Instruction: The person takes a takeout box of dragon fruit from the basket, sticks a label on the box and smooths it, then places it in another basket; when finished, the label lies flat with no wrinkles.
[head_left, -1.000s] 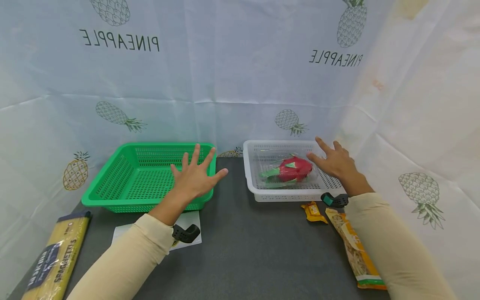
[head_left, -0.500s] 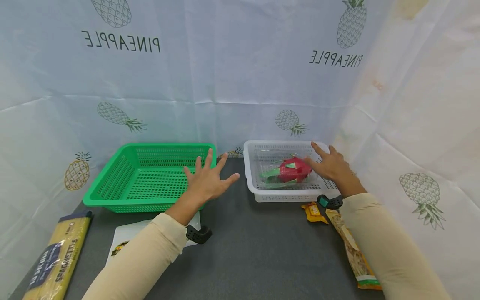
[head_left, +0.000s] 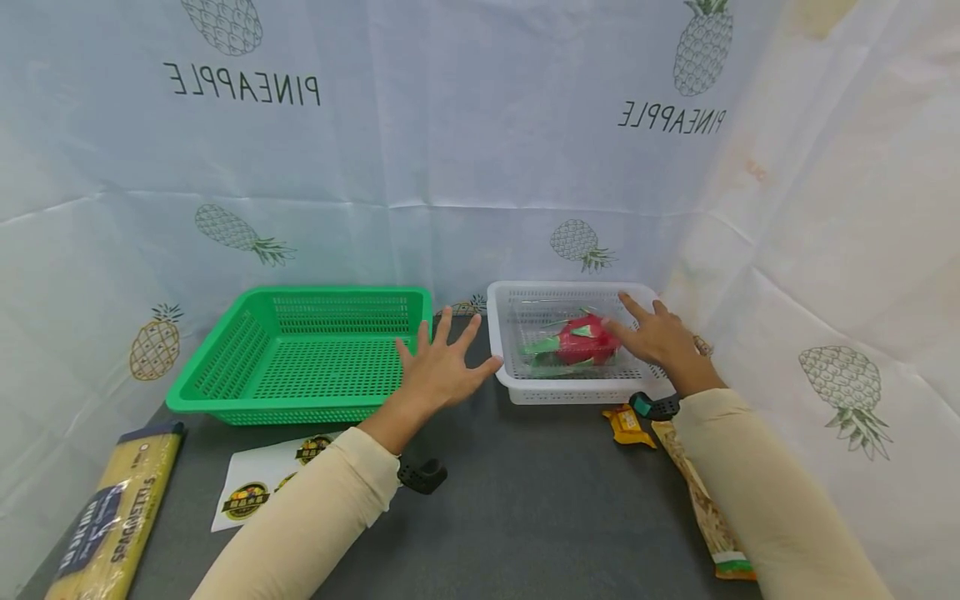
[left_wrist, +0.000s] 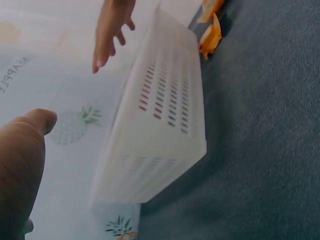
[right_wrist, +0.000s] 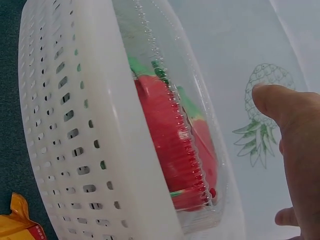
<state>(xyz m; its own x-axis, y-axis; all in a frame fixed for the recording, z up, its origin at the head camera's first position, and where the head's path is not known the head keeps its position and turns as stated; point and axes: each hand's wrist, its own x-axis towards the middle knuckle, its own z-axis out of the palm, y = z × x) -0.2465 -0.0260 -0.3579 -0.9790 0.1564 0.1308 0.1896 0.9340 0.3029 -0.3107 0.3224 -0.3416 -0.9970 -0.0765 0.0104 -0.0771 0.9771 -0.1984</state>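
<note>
A pink-red dragon fruit (head_left: 585, 342) with green tips lies in a clear plastic package inside the white perforated basket (head_left: 577, 390). Fingers spread, my left hand (head_left: 441, 372) hovers near the basket's left end, holding nothing. My right hand (head_left: 662, 340) is over the basket's right side with spread fingers, close to the fruit; whether it touches the package cannot be told. In the left wrist view the thumb (left_wrist: 30, 135) stands apart from the white basket. The right wrist view shows the packaged dragon fruit (right_wrist: 170, 135) apart from the right thumb (right_wrist: 280, 102).
A green basket (head_left: 292, 410) stands at the back left. Before it lies a white sheet (head_left: 243, 475) with round labels, beside a spaghetti pack (head_left: 112, 517). A small orange wrapped packet (head_left: 628, 425) and a longer bag (head_left: 708, 508) lie at right. Printed cloth (head_left: 472, 150) hangs behind.
My left hand has moved right, from over the green basket toward the white one, uncovering more of the label sheet. My right hand has shifted slightly left and down over the white basket.
</note>
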